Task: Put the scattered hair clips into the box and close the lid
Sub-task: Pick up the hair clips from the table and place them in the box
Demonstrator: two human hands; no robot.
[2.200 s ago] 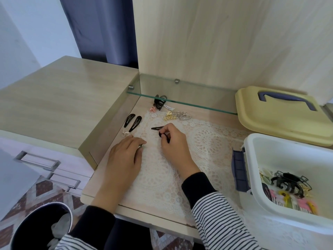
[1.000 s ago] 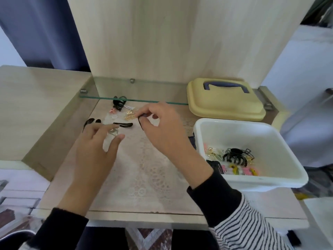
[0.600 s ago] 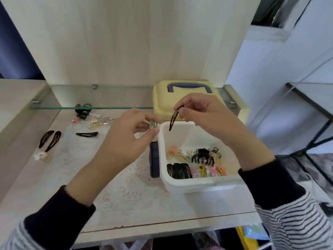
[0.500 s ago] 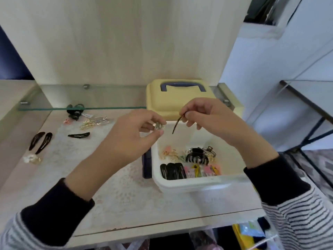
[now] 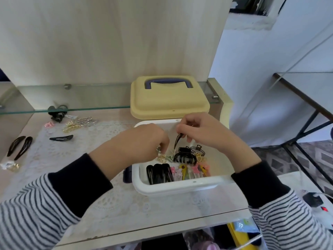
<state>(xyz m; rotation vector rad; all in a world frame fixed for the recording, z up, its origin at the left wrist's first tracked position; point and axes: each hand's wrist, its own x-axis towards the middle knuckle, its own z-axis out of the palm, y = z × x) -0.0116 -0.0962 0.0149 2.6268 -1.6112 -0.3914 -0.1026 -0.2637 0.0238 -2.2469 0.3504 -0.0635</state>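
Both hands hover over the open white box [image 5: 180, 186]. My right hand [image 5: 201, 132] pinches a dark snap clip [image 5: 177, 140] that hangs point-down above the box's contents. My left hand [image 5: 144, 141] is low in the box with a small silver clip [image 5: 159, 150] at its fingertips. Inside lie a black claw clip [image 5: 185, 156], black snap clips [image 5: 159, 173] and coloured flower clips [image 5: 191, 170]. The yellow lid [image 5: 169, 100] with a blue handle rests behind the box. Loose clips stay on the lace mat: a black snap clip [image 5: 61, 138], a black pair [image 5: 19, 147], gold and silver clips [image 5: 81, 122].
A glass shelf [image 5: 72, 98] runs along the back wall above a black hair tie [image 5: 56, 112] and a pink clip [image 5: 49, 125]. A small white and gold piece [image 5: 10, 166] lies at the far left. A power strip [image 5: 313, 201] sits at the right, beyond the table edge.
Both hands carried their clips from the left of the mat over to the box and have lowered into it; my view turned right and down.
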